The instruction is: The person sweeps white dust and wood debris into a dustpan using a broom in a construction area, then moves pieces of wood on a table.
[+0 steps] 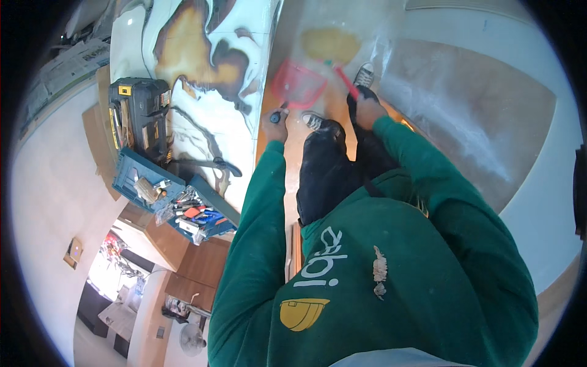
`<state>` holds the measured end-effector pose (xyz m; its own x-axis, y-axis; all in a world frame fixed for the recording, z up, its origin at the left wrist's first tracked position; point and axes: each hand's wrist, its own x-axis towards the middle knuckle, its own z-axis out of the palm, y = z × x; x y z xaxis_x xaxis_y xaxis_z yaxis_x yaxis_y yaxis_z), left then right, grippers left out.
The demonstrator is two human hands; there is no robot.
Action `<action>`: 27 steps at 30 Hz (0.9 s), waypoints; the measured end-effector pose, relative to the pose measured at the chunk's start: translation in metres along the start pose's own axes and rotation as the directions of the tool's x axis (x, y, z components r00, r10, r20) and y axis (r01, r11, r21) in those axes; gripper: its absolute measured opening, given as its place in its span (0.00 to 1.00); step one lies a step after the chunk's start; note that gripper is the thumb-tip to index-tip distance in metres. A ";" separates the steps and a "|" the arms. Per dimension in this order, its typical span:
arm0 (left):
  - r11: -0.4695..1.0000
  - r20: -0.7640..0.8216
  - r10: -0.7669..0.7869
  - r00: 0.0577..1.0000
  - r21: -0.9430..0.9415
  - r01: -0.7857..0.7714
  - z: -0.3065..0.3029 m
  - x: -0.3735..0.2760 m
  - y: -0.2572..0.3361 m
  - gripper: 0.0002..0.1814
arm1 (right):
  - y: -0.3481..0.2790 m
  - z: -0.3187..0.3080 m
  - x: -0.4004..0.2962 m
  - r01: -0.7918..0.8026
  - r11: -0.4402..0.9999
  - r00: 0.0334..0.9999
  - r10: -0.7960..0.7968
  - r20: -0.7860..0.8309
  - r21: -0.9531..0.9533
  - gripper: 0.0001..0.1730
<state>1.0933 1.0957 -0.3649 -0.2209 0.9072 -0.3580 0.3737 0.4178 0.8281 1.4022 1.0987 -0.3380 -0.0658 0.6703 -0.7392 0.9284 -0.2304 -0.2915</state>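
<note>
My left hand [276, 125] is closed around the dark handle of a pink plastic dustpan [300, 85], whose pan lies over the dusty floor beyond it. In my right hand [369, 110] is the pink handle of a brush [341, 78]; its yellowish bristle head [331, 45] looks blurred and spreads just past the dustpan. Both of my feet, in dark sneakers [313, 120] with white laces, stand near the dustpan and brush.
On the left, a glossy marble-patterned surface [229, 101] holds a black toolbox [142, 114] and an open teal case [206, 215] full of tools. Pale dust streaks a brown panel [472, 114] at the right. Wooden cabinets [197, 270] stand lower left.
</note>
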 end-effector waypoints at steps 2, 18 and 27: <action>0.999 0.044 -0.037 0.998 0.024 0.036 0.000 0.002 -0.003 0.10 | -0.003 0.007 -0.032 0.047 0.999 0.995 -0.046 0.083 -0.001 0.16; 0.993 -0.073 -0.116 0.991 0.029 0.118 -0.010 -0.027 -0.043 0.12 | 0.046 -0.140 0.051 0.078 0.976 0.934 -0.143 -0.328 -0.204 0.18; 0.926 -0.121 -0.362 0.924 -0.157 0.343 -0.014 -0.035 -0.060 0.13 | 0.009 -0.011 -0.016 0.221 0.975 0.968 -0.220 -0.116 -0.005 0.15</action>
<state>1.0658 1.0380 -0.3960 -0.4488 0.6810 -0.5786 0.1288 0.6900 0.7122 1.4155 1.0939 -0.3223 -0.2260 0.7817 -0.5812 0.8928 -0.0725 -0.4446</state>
